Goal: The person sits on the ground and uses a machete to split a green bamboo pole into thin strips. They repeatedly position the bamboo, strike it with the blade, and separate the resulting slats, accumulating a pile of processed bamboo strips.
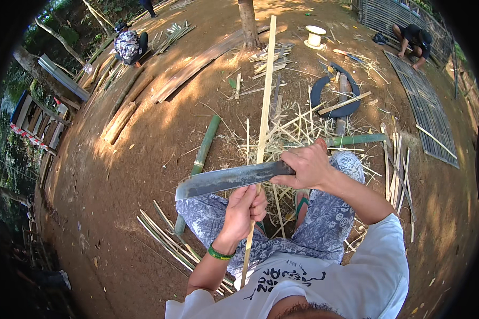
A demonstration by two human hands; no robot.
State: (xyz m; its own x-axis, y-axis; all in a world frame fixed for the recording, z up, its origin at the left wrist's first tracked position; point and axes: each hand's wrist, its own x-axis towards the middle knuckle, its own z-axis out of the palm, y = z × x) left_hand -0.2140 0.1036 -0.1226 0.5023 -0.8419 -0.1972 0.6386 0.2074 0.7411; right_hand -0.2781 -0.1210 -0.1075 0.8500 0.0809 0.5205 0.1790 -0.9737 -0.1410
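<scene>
My left hand (245,208) is closed round a long, pale bamboo strip (267,90), which runs from my lap up and away from me. In my right hand (307,166) is a machete (229,178), gripped near the inner end of its wide, dark blade. The blade lies across the strip just above my left fist, its tip pointing left. My fingers hide most of the machete's handle. Thin shavings (292,127) are heaped on the ground beyond my knees.
Green bamboo poles (206,141) lie left and right of my legs. Split strips (167,239) rest at my left. Ahead are a dark curved ring (318,93), a spool (315,36) and a tree trunk (248,24). One person crouches by a slatted panel (426,106), another sits far left.
</scene>
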